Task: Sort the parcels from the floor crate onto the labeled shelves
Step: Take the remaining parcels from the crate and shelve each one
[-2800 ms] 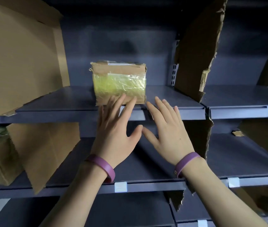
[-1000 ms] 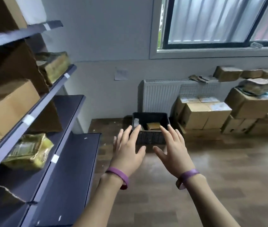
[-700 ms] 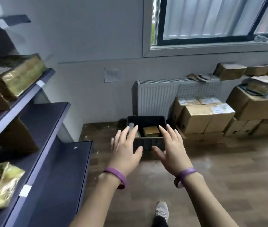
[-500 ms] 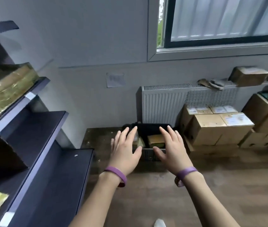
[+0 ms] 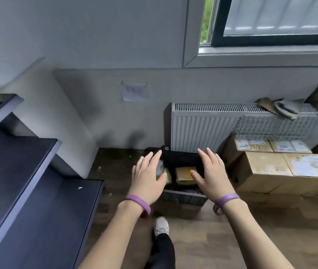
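As the person approached, the crate (image 5: 183, 198) drew nearer.
Left hand (image 5: 147, 178) and right hand (image 5: 211, 177) hovered spread, empty, ready for a parcel (image 5: 183, 172).

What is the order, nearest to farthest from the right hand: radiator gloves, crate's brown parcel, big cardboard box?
1. Brown parcel, in the crate beside the right hand.
2. Big cardboard box, on the floor rightward.
3. Gloves, atop the radiator.

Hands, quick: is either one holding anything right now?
Left hand: open, fingers spread, holding nothing, held out toward the crate.
Right hand: open, fingers spread, holding nothing.
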`<state>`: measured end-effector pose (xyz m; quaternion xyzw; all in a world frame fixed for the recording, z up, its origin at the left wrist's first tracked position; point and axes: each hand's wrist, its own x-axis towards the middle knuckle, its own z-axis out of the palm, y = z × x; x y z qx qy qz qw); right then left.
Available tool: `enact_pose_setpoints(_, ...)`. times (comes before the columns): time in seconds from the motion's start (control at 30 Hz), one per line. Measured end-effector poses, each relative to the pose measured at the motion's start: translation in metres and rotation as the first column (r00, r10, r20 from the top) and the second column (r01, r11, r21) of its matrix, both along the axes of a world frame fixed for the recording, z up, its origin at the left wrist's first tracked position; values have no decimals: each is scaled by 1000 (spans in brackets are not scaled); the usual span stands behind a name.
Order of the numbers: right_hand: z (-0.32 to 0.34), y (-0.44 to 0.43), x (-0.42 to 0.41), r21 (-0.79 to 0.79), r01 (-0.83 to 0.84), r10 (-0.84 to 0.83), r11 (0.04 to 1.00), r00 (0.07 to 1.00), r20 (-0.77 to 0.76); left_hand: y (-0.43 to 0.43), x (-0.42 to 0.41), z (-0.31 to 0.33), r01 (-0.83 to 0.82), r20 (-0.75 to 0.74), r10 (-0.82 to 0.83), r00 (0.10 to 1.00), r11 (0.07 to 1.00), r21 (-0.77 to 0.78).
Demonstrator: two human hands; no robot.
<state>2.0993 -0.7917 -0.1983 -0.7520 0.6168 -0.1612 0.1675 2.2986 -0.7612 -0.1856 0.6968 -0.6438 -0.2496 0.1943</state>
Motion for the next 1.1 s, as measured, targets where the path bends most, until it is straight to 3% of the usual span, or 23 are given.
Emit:
enact_pose_setpoints(0.13, -21, -77, -2, 6, 26, -26, 1000, 1000, -3, -88, -4, -25, 25, -49, -23, 999, 999, 40)
enact_pose_setpoints(0.33, -74, -184, -23, 162, 72, -59, 984, 995, -81, -225, -29, -74, 124, -72, -114, 991, 982, 144)
enact_pose_setpoints(0.6, -166, -301, -54, 346, 37, -8, 937, 996, -87, -333, -63, -170, 120, -65, -106, 992, 955, 271)
enact_pose_setpoints(0.83, -315, -364, -90, 570, -28, 79, 821, 995, -64, -361, -97, -320, 0, -24, 13, 1000, 868, 497)
enact_pose_setpoints(1.1, -539, -373, -96, 757, -17, 150, 653, 983, -107, -365, -125, -547, -15, -22, 41, 999, 731, 682)
